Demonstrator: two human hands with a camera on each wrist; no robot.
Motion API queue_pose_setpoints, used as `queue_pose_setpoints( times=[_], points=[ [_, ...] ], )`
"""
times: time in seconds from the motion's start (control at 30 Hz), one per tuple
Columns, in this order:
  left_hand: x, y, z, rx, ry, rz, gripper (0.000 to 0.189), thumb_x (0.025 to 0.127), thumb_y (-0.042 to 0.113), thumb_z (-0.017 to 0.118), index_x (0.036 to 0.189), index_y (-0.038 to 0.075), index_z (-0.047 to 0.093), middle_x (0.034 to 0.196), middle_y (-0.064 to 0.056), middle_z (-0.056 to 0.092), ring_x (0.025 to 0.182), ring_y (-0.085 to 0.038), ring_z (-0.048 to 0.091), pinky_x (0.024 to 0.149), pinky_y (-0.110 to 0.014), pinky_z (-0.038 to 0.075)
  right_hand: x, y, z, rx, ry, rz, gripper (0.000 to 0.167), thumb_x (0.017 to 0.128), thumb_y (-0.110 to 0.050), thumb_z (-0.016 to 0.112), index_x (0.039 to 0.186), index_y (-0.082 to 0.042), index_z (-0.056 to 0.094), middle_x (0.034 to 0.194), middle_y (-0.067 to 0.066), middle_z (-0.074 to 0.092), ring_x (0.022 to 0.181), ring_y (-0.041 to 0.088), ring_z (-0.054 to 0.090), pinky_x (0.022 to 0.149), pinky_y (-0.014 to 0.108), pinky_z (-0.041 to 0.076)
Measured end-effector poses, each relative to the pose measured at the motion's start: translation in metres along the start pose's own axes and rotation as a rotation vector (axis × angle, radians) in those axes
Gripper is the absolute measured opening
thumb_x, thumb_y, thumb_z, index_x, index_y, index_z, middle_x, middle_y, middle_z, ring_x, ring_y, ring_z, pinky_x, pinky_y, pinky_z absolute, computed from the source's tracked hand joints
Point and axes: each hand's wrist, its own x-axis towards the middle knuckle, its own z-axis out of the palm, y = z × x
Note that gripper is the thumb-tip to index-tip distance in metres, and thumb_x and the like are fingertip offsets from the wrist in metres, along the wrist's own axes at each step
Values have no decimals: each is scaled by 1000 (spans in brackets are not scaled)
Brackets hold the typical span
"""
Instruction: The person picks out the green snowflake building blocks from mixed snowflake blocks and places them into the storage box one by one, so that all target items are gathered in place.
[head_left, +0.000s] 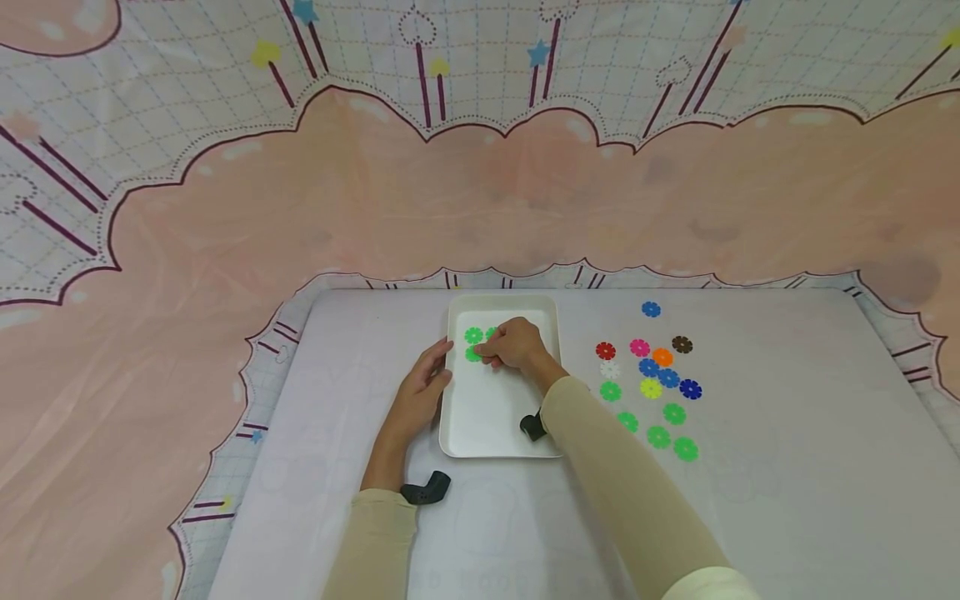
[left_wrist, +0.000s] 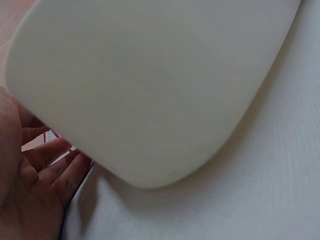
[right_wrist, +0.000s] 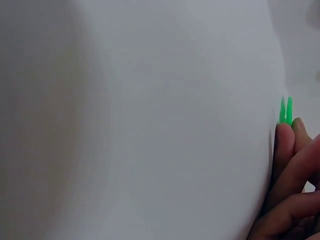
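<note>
A white rectangular tray [head_left: 480, 425] lies on the table, with several green snowflake discs [head_left: 473, 335] flat in its upper left part. My left hand [head_left: 418, 392] rests along the tray's left side, its fingers fairly straight at the rim. The left wrist view shows those fingers [left_wrist: 50, 175] beside the tray edge. Over the discs in the tray is my right hand [head_left: 516, 343], partly covering them. In the right wrist view, its thumb and fingertip pinch a green snowflake disc [right_wrist: 286, 111], whose upper part sticks out above them.
Right of the tray, loose discs lie on the white table: several green ones [head_left: 658, 437], a red one [head_left: 605, 351], a yellow one [head_left: 651, 388], a brown one [head_left: 682, 344] and several blue ones [head_left: 691, 389] among others. A patterned cloth [head_left: 480, 200] hangs behind the table.
</note>
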Motion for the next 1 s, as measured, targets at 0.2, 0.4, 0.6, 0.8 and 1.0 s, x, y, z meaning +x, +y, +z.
queue_pose_setpoints(
  times=[0.2,0.4,0.6,0.8,1.0],
  points=[
    [1,-2,0,-13,0,-4,47,106,10,51,153,12,46,166,1,34,153,-25,34,122,-50,34,2,-1,-1,0,-19,14,22,85,-27,85,81,-9,71,67,0,74,53,8,62,50,21,39],
    [2,-1,0,-8,2,-33,49,106,7,49,154,9,44,167,-2,31,154,-27,32,123,-50,32,3,0,-2,18,-36,14,23,85,-26,85,80,-9,71,66,0,73,52,7,61,49,21,38],
    [-2,14,2,10,6,-68,49,106,4,47,155,5,41,168,-6,29,155,-29,30,124,-50,31,1,0,-2,24,-33,-1,22,85,-26,85,80,-8,71,66,0,73,52,7,61,49,20,37],
    [-9,31,2,-2,-7,-56,49,105,3,46,154,3,41,168,-8,30,154,-31,30,124,-51,30,-3,-2,-5,67,-61,-28,23,85,-23,84,78,-8,69,65,-1,72,52,7,60,49,19,37],
    [-9,30,1,-6,-11,-65,49,105,4,47,155,4,41,168,-7,29,154,-31,30,124,-51,30,-7,-6,-13,91,-104,-63,21,86,-20,84,77,-8,69,65,-1,71,53,7,61,49,19,37]
  ],
)
